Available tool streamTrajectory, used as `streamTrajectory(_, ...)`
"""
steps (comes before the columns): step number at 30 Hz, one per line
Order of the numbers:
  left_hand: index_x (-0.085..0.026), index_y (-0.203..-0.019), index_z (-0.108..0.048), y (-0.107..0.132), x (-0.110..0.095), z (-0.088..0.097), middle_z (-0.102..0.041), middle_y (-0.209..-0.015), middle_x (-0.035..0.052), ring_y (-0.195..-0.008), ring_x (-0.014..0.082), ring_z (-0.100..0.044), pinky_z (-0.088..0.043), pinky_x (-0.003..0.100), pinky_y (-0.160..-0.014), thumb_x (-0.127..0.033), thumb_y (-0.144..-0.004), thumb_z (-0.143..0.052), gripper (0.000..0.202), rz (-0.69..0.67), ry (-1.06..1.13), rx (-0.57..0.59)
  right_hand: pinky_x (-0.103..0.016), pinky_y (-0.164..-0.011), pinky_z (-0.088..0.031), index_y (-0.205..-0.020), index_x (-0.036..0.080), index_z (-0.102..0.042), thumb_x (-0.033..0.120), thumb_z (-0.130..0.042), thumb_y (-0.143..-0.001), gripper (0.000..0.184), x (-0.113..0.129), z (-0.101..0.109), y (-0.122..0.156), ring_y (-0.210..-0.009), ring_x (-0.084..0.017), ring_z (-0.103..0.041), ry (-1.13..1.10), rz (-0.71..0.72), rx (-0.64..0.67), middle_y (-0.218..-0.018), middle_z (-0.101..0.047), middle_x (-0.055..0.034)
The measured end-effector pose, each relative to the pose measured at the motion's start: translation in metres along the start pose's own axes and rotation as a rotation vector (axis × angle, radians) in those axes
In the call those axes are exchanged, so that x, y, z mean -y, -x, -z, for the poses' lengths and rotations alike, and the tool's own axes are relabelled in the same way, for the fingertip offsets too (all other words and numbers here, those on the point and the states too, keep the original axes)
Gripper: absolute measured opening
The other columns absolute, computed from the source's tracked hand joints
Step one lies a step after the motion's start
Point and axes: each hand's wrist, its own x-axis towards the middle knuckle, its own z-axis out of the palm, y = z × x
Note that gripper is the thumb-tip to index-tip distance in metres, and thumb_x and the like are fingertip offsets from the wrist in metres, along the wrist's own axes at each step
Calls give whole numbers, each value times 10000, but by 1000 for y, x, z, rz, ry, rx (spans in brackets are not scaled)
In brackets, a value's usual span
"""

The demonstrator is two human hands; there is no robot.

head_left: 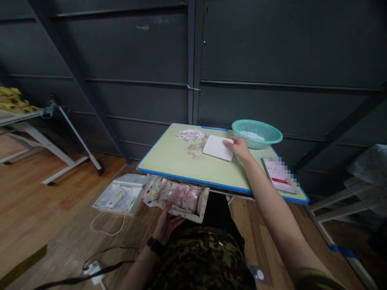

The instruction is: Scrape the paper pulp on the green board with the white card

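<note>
My right hand (240,148) reaches across the pale green table (169,157) and pinches the right edge of a white flat card (217,147). A pile of small pink and white pieces (190,134) lies beyond the card at the table's far side. Below the table's front edge, my left hand (167,225) holds up the underside of a shallow cardboard box (178,199) with bags of pink pieces in it; a dark watch is on that wrist.
A teal plastic basket (256,133) with white bits stands at the table's back right. A pink booklet (279,176) lies at the right edge. An open white box (121,195) and cables (99,266) lie on the wooden floor at left. A white metal frame (63,161) stands farther left.
</note>
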Motion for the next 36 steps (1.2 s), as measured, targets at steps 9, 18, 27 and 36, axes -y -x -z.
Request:
streamTrajectory(9,-169,-1089,-536,24,-13,-11,-718,-832,92,-721,238,-725,-594,430,-764,-345,-867,-555,284,32,-90,40,-290,-590,-366,-733,147,-650,441,-679,-573,336,-1,9,0,-640,-176,-526,49,-70,104,-687,-628,-43)
streamTrajectory(18,-161,-1132,-530,36,-25,-20,-728,-819,99,-740,252,-732,-598,423,-758,-349,-871,-545,323,61,-99,67,-276,-566,-348,-716,143,-641,437,-711,-556,342,8,5,7,-604,-150,-501,-5,-94,149,-658,-607,-31)
streamTrajectory(27,-154,-946,-579,43,-28,-23,-730,-828,120,-757,254,-729,-593,421,-765,-370,-875,-526,234,75,-106,81,-285,-578,-404,-808,153,-636,520,-716,-561,450,14,-9,14,-648,-174,-559,-98,-51,90,-749,-658,-60)
streamTrajectory(36,-160,-926,-577,41,-27,-21,-737,-819,111,-757,269,-726,-579,428,-800,-401,-867,-536,251,83,-111,83,-282,-570,-413,-833,135,-670,513,-719,-598,448,12,-12,16,-661,-176,-570,-84,-15,183,-781,-680,-77)
